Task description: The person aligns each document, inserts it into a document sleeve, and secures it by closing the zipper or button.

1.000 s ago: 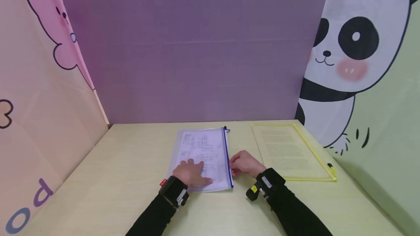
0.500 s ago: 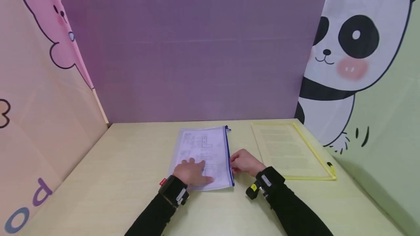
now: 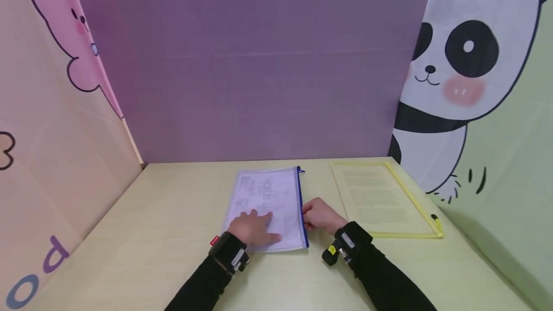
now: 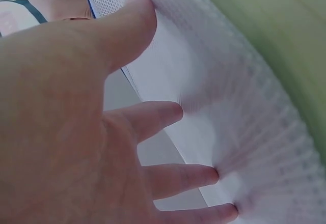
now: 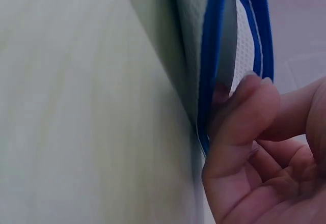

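Note:
A translucent mesh zipper pouch (image 3: 299, 186) with a blue zipper along its right side lies in the middle of the table, holding a printed paper sheet (image 3: 263, 191). My left hand (image 3: 255, 229) presses on the pouch's lower part with spread fingers, its fingertips (image 4: 173, 109) denting the mesh. At the right side, my right hand (image 3: 321, 215) pinches the zipper edge. The right wrist view shows the two blue zipper bands (image 5: 211, 46) parted there, with my thumb and fingers (image 5: 244, 117) at the opening. The zipper pull (image 3: 301, 171) sits at the far corner.
A yellow-edged zipper pouch (image 3: 408, 199) with a text page inside lies to the right, close behind my right hand. Its yellow pull (image 3: 438, 222) is at the near right corner. A purple panel (image 3: 268, 71) stands behind the table (image 3: 173, 215), with printed walls on both sides.
The printed sheet has slid slightly left inside the blue-zipped pouch. Both hands stay almost where they were, the left pressing and the right at the zipper edge.

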Motion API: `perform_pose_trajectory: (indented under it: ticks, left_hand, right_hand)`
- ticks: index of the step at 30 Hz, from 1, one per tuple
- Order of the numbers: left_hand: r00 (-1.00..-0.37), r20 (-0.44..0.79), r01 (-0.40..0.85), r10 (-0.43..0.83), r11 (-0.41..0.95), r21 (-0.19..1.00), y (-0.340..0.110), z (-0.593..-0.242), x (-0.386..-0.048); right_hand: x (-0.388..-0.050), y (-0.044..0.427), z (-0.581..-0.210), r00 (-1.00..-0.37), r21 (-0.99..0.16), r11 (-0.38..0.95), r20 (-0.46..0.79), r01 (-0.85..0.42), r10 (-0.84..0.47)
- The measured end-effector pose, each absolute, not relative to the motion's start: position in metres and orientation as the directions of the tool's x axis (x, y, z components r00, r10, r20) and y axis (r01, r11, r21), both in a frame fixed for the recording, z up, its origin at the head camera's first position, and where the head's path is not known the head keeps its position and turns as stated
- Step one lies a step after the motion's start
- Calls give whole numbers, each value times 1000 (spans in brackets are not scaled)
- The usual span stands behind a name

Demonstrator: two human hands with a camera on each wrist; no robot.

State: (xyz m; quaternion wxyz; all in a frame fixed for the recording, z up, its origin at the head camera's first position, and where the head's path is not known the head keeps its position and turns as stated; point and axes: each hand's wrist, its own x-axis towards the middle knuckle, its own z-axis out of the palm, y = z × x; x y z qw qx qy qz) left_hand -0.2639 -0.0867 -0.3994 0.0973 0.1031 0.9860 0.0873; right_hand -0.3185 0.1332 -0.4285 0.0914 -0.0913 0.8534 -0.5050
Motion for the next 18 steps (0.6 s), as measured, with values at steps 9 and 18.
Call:
perform_pose_trajectory:
  ticks: [9, 18]
  left_hand:
    - [-962, -179, 165, 204, 963, 211, -85, -398, -261]
    - [-966, -192, 130, 175, 965, 229, -83, -401, -265]
  right_hand:
    - [-317, 128, -429, -955, -859, 490, -7, -146, -298]
    - [-311, 127, -423, -922, -826, 542, -73, -158, -380]
